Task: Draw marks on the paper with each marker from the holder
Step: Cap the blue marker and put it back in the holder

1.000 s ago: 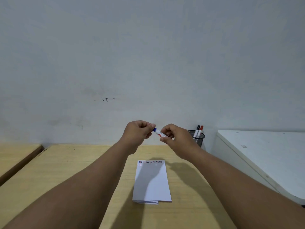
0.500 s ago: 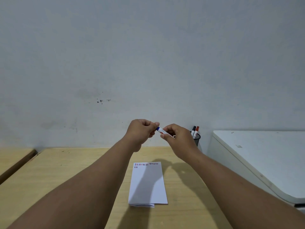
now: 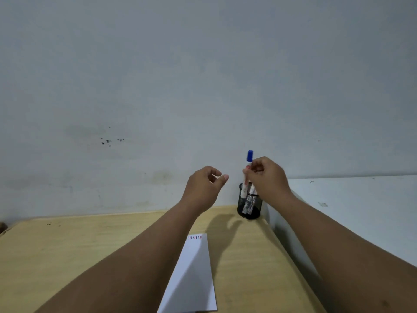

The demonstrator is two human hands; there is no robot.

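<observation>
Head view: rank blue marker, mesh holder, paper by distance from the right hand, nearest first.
1. Blue marker: held upright in the right hand, cap up.
2. Mesh holder: just below the hand, at the table's back right corner.
3. Paper: farthest, flat on the table toward the viewer.

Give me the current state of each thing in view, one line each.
blue marker: capped, upright, pinched by the right hand, lower end at the holder's mouth.
right hand: shut on the blue marker, above the holder.
left hand: empty, fingers loosely curled, in the air.
holder: upright on the desk, other markers inside.
paper: flat on the desk, short marks along its far edge.
</observation>
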